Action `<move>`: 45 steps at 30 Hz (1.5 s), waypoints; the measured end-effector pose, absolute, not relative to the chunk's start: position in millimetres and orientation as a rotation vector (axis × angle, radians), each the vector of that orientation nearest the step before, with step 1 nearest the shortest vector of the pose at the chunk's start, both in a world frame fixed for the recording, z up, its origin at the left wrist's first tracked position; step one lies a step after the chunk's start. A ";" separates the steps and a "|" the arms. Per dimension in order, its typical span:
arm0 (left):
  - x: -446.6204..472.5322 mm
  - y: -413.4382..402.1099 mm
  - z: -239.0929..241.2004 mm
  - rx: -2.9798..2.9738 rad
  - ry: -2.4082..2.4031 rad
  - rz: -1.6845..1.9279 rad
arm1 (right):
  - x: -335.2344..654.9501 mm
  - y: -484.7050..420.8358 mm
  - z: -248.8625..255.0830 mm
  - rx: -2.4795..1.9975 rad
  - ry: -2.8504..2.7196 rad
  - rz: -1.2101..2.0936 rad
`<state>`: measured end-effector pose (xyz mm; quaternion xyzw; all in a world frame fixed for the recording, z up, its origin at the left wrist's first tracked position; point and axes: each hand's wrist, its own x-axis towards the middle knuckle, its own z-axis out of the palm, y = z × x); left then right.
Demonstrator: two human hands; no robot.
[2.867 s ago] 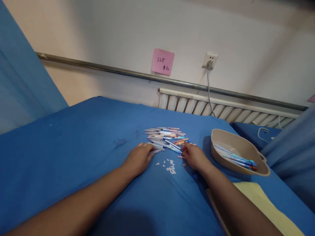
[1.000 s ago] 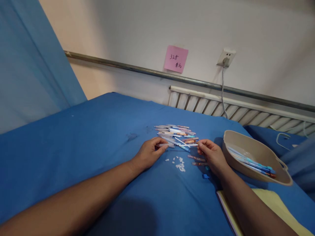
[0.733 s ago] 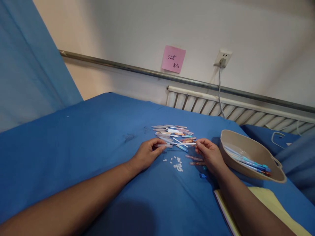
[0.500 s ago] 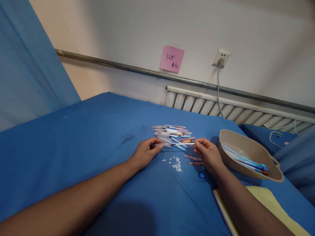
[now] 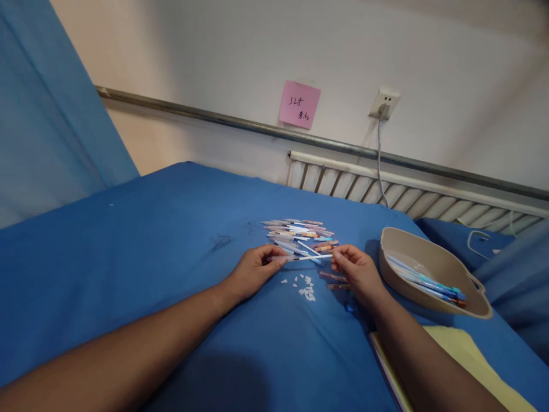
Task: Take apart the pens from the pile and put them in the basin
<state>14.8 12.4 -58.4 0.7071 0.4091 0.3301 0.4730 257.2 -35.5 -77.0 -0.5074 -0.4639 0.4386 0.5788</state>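
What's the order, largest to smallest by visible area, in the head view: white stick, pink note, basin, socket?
1. Basin
2. Pink note
3. Socket
4. White stick, in the right hand

The slim, straight stick (image 5: 315,257) is plain white, the tapered barrel (image 5: 293,258) translucent grey; 2 slender tubes (image 5: 333,277) are mottled reddish-brown. The shallow plastic basket (image 5: 433,247) is beige, the spread cloth (image 5: 141,246) blue with dark smudges (image 5: 221,240).
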 end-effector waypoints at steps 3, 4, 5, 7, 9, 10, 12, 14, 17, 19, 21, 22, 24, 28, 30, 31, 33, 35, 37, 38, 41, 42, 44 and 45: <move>15.3 10.6 -58.8 1.721 0.992 0.754 | 251.4 -39.2 -73.1 -1.229 -1.115 1.077; 15.5 9.4 -58.7 1.722 0.980 0.720 | 248.8 -40.7 -71.7 -1.251 -1.131 1.105; 15.6 7.9 -58.5 1.727 0.957 0.681 | 245.9 -42.1 -70.6 -1.265 -1.157 1.128; 15.4 4.9 -58.1 1.747 0.890 0.598 | 239.3 -44.7 -69.5 -1.255 -1.244 1.153; 14.9 2.4 -57.7 1.774 0.842 0.551 | 232.8 -46.8 -69.7 -1.208 -1.347 1.143; 14.5 1.4 -57.4 1.790 0.833 0.540 | 229.9 -47.7 -70.0 -1.191 -1.383 1.133; 13.8 0.3 -56.6 1.823 0.826 0.530 | 225.8 -49.0 -70.6 -1.186 -1.421 1.114; 13.7 -0.3 -55.3 1.851 0.817 0.518 | 224.5 -49.4 -71.1 -1.201 -1.433 1.096; 14.2 -0.5 -53.3 1.882 0.815 0.505 | 229.3 -47.4 -71.5 -1.230 -1.410 1.083; 14.4 -0.1 -52.5 1.912 0.839 0.509 | 237.2 -44.4 -71.1 -1.264 -1.335 1.071; 14.0 0.6 -52.3 1.959 0.868 0.512 | 248.1 -40.4 -70.3 -1.295 -1.232 1.030; 13.5 1.2 -52.4 1.989 0.882 0.511 | 254.0 -38.3 -69.9 -1.306 -1.184 0.993; 12.1 2.9 -52.6 2.069 0.915 0.517 | 265.4 -33.7 -70.0 -1.312 -1.106 0.902; 10.6 12.1 -54.5 2.337 0.942 0.657 | 281.7 -25.2 -76.6 -1.382 -0.995 0.783; 11.5 19.7 -57.0 2.461 0.935 0.720 | 286.6 -21.7 -82.4 -1.474 -0.963 0.725; 12.1 23.6 -58.6 2.506 0.945 0.721 | 288.7 -20.4 -85.3 -1.530 -0.963 0.685; 13.4 30.4 -61.9 2.561 0.977 0.674 | 292.4 -18.5 -89.9 -1.660 -1.024 0.581; 14.0 34.3 -63.8 2.584 0.982 0.635 | 295.2 -17.9 -91.9 -1.800 -1.154 0.436; 13.6 34.8 -63.3 2.592 0.950 0.634 | 296.0 -18.3 -91.4 -1.917 -1.300 0.252; 13.3 34.1 -62.2 2.593 0.936 0.644 | 295.3 -18.8 -90.5 -1.951 -1.364 0.166; 12.4 30.1 -57.2 2.586 0.944 0.648 | 288.5 -20.7 -87.2 -1.931 -1.528 0.020; 12.4 28.5 -55.7 2.585 0.958 0.636 | 284.7 -21.4 -86.3 -1.889 -1.590 0.021; 12.7 25.4 -53.6 2.584 0.975 0.607 | 275.8 -22.7 -85.3 -1.777 -1.737 0.065; 12.9 23.9 -53.0 2.583 0.975 0.595 | 271.2 -23.3 -85.1 -1.719 -1.819 0.097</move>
